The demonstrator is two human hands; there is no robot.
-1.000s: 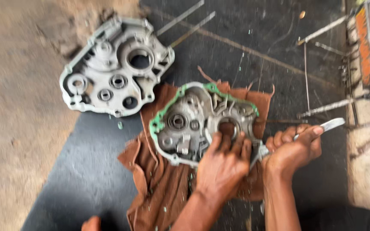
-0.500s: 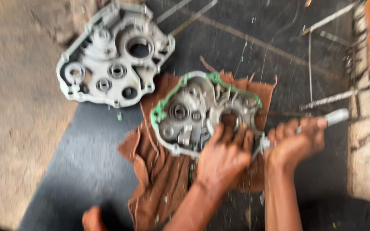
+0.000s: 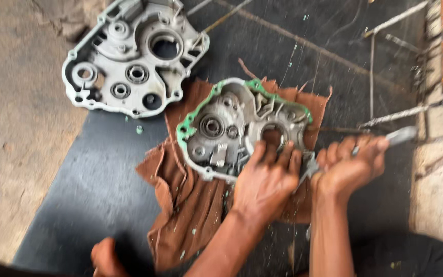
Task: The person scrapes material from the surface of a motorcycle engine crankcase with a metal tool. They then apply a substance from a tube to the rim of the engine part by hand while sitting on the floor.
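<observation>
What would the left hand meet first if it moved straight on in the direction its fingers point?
The left hand already rests on the engine case; going on up and away, its fingers would probably reach the round hole in it first.

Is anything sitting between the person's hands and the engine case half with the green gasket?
Nothing visible does. The left hand already rests on the engine case half, fingers over its near edge. The right hand grips a metal tool whose tip reaches the case's right edge beside the left hand.

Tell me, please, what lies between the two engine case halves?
In the head view, only dark mat and a small green gasket scrap separate them.
</observation>
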